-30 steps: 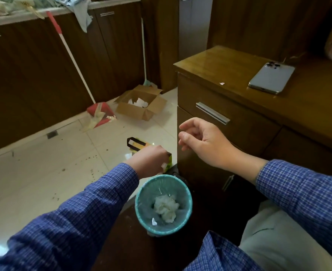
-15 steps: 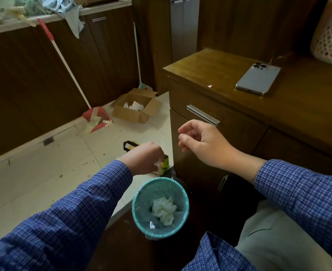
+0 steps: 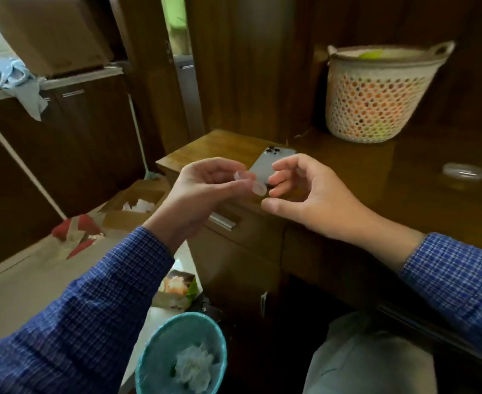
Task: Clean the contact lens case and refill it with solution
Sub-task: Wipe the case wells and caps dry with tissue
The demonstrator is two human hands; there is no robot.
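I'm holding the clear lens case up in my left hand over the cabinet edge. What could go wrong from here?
1. The left hand holds the lens case by one end only; the far well sticks out unsupported, so a loose grip could drop it, possibly into the teal bin below.
2. The right hand is open and near; a clumsy reach may knock the case free.
3. The phone lies just behind, exposed to any spilled solution.

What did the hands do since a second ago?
The left hand rose from over the teal bin and now pinches the clear lens case above the cabinet. The right hand rose beside it, fingers loose, holding nothing. The phone and the bin's tissue stayed put.
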